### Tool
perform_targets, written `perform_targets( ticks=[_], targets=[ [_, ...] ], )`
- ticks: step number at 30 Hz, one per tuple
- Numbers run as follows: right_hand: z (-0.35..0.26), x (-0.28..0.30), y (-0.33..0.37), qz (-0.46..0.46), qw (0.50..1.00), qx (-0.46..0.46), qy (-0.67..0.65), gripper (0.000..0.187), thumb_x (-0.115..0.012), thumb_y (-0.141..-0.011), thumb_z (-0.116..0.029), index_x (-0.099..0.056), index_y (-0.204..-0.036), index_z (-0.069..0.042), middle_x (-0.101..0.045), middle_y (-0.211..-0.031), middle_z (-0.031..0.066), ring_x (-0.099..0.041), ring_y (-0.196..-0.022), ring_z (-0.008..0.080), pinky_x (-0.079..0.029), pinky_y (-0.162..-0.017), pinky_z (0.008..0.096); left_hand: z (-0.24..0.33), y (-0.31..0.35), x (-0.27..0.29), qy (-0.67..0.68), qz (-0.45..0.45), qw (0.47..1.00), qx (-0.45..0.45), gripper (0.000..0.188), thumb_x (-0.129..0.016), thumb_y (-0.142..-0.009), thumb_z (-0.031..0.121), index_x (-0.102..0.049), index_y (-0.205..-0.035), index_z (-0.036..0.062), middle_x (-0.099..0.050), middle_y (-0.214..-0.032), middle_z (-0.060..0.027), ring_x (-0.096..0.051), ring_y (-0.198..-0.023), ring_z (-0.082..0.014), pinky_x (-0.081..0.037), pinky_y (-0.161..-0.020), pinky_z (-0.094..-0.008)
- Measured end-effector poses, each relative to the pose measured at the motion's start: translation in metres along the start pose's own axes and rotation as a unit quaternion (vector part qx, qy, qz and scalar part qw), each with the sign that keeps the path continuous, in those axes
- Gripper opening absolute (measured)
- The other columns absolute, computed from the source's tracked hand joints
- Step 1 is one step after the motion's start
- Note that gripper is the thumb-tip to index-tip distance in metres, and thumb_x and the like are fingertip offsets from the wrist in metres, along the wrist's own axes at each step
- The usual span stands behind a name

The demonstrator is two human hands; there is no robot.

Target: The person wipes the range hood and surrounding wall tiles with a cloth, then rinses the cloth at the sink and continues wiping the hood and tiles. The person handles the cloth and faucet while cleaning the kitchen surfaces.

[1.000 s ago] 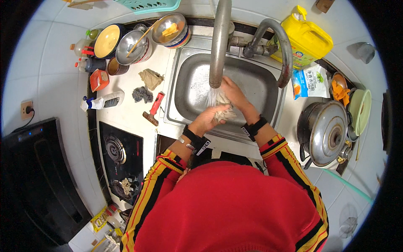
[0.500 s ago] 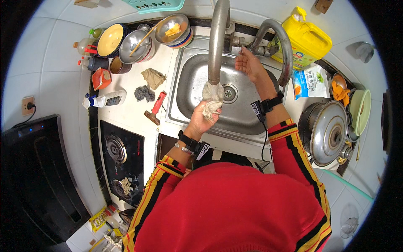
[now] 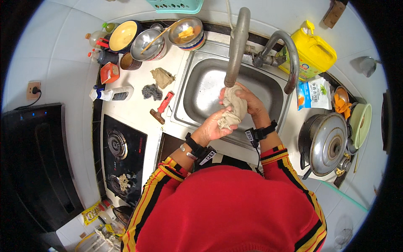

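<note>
- Cloth point(image 3: 235, 107), pale beige, limp and crumpled into folds with a ragged lower edge; held in both hands just below the spout, over the near half of the sink.
- Left hand point(image 3: 212, 126), palm turned up under the cloth's lower end; fingers curled round it, thumb laid on top.
- Right hand point(image 3: 254, 104), at the cloth's upper right side; fingers bent against the fabric, their tips partly hidden by its folds.
- Sink point(image 3: 203, 80), stainless steel, rounded rectangular basin, dull sheen.
- Spout point(image 3: 240, 44), thick curved grey metal pipe, its mouth close above the cloth.
- Second tap point(image 3: 289, 44), slimmer hooked pipe, worn metal, beyond the right hand.
- Scraper point(image 3: 166, 103), red handle, broad rust-brown blade, on the white table point(image 3: 140, 115) left of the sink.
- Scouring pad point(image 3: 152, 92), grey, fuzzy, matted.
- Rag point(image 3: 163, 78), tan, stiffly creased, beside the pad.
- Pot point(image 3: 325, 143), round, dark-sided, domed metal lid, right of the sink.
- Jug point(image 3: 312, 52), glossy yellow plastic, moulded handle, behind the second tap.
</note>
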State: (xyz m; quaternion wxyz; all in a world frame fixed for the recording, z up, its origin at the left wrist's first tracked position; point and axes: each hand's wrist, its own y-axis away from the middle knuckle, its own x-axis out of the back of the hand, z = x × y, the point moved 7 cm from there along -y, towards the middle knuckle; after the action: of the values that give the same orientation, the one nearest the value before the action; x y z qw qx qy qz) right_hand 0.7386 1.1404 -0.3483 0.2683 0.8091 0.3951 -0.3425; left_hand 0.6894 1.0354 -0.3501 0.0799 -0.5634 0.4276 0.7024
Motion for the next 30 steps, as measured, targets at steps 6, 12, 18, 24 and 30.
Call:
perform_targets(
  ticks=[6, 12, 18, 24, 30],
  targets=[
    [-0.005, 0.001, -0.017, 0.118, 0.961, -0.002, 0.248, 0.019, -0.067, -0.086, -0.017, -0.06, -0.1, -0.007, -0.059, -0.093, 0.0003, -0.056, -0.084, 0.0098, -0.045, -0.073, 0.0251, 0.025, 0.006, 0.007, -0.369, 0.178, 0.909, -0.07, 0.031, -0.065, -0.09, 0.031, -0.064, -0.105, 0.0046, -0.064, -0.078, -0.003, -0.055, -0.055, -0.0098, -0.038, -0.039, -0.0212],
    [0.022, 0.013, -0.012, 0.231, 0.923, 0.029, 0.307, 0.045, -0.06, -0.089, -0.018, -0.056, -0.132, -0.005, -0.062, -0.097, 0.0039, -0.057, -0.094, 0.0133, -0.044, -0.086, 0.0269, 0.056, 0.007, 0.019, -0.614, 0.281, 0.716, -0.177, 0.058, -0.077, -0.063, 0.026, -0.06, -0.112, -0.0009, -0.068, -0.1, -0.0169, -0.066, -0.094, -0.0298, -0.051, -0.083, -0.035],
    [0.019, 0.01, 0.004, 0.22, 0.944, -0.034, 0.244, 0.034, -0.067, -0.09, -0.022, -0.059, -0.119, -0.004, -0.063, -0.102, 0.005, -0.057, -0.095, 0.0171, -0.045, -0.086, 0.0305, 0.045, 0.016, 0.019, -0.472, 0.168, 0.85, -0.164, 0.08, -0.079, -0.073, 0.028, -0.042, -0.138, -0.0003, -0.057, -0.125, -0.015, -0.056, -0.116, -0.0259, -0.045, -0.098, -0.0368],
    [-0.025, -0.053, 0.02, 0.245, 0.744, 0.224, 0.58, 0.019, -0.064, -0.091, -0.02, -0.061, -0.096, -0.002, -0.062, -0.098, 0.0128, -0.059, -0.091, 0.0266, -0.046, -0.083, 0.0377, 0.03, 0.021, 0.017, -0.024, 0.02, 0.996, -0.079, 0.074, -0.058, -0.093, 0.054, -0.036, -0.145, 0.0063, -0.047, -0.14, -0.0121, -0.046, -0.13, -0.0308, -0.035, -0.102, -0.0651],
    [-0.018, -0.082, 0.036, 0.246, 0.748, 0.36, 0.5, 0.019, -0.062, -0.091, -0.018, -0.059, -0.098, -0.002, -0.059, -0.113, 0.0148, -0.056, -0.103, 0.0292, -0.043, -0.094, 0.042, 0.073, 0.009, 0.008, -0.09, 0.105, 0.928, -0.345, 0.025, -0.064, -0.091, 0.034, -0.067, -0.096, 0.0105, -0.068, -0.094, 0.0002, -0.064, -0.087, -0.0162, -0.051, -0.083, -0.0283]
  ],
)
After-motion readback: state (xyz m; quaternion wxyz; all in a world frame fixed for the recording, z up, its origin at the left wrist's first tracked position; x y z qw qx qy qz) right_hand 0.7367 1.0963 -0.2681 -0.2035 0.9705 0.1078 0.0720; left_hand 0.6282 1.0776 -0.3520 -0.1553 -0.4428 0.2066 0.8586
